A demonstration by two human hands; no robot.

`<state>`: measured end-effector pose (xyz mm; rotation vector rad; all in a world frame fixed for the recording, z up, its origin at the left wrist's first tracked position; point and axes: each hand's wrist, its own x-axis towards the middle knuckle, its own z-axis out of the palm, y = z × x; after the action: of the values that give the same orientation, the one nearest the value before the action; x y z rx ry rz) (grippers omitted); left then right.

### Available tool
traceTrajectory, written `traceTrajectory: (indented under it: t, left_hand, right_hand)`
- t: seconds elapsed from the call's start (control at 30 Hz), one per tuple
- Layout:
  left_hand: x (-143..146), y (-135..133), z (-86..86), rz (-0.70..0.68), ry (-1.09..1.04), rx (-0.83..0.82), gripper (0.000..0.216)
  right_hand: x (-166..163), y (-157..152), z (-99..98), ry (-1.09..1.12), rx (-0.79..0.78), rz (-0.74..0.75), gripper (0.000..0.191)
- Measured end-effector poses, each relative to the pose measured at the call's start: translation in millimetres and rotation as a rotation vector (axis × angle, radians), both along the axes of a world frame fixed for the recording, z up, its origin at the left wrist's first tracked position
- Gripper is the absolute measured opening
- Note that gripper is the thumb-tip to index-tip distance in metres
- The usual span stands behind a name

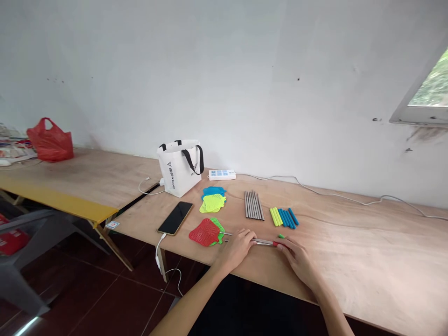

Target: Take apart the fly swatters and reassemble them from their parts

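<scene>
Steel rod [263, 241] lies on the worktop [350, 261] between both hands: left hand [238, 247] curled over it by the red swatter head [205, 232], right hand [297, 259] pinching the red sleeve [276, 243] at its end. Looks like one swatter's nearly together, while the spare rods [254, 205], sleeves [283, 217] and heads [213, 199] lie loose behind.

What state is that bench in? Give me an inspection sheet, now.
Surface: plywood table, bare wood, beside a yellow-edged table.
Job's things: metal rod with red grip; red swatter head over a green one; spare rods; yellow and blue grips; blue and yellow heads.
Clutter: phone, white tote bag, red plastic bag.
Hands: left hand closed on the rod; right hand pinching the red grip.
Cables: power strip, its lead along the wall; charger cable hanging off the edge.
Surroundings: white wall, window, grey chair.
</scene>
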<state>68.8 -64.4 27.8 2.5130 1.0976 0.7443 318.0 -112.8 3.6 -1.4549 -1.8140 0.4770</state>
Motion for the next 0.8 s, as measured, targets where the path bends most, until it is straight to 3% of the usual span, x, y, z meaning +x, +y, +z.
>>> traceTrajectory:
  t: [0.17,0.33,0.53,0.7,0.8]
  left_hand:
    - [1.7,-2.7,-0.3,-0.041,0.030,0.066,0.005]
    - [0.5,-8.5,7.6,-0.093,0.024,0.057,0.005]
    - [0.0,-11.1,14.0,-0.063,0.034,0.057,0.004]
    - [0.5,-15.1,15.8,0.019,0.062,0.063,0.019]
    - [1.4,-15.0,14.4,0.043,0.074,0.097,0.010]
  right_hand:
    - [-5.3,-0.9,-0.2,-0.016,-0.014,0.020,0.038]
    - [-35.2,-5.1,7.8,-0.091,0.039,0.057,0.034]
    - [-49.2,-8.4,12.3,-0.092,0.084,0.028,0.030]
    - [-43.6,-5.3,7.8,-0.117,0.128,-0.020,0.029]
    - [-41.2,-3.8,3.4,-0.160,0.164,-0.062,0.035]
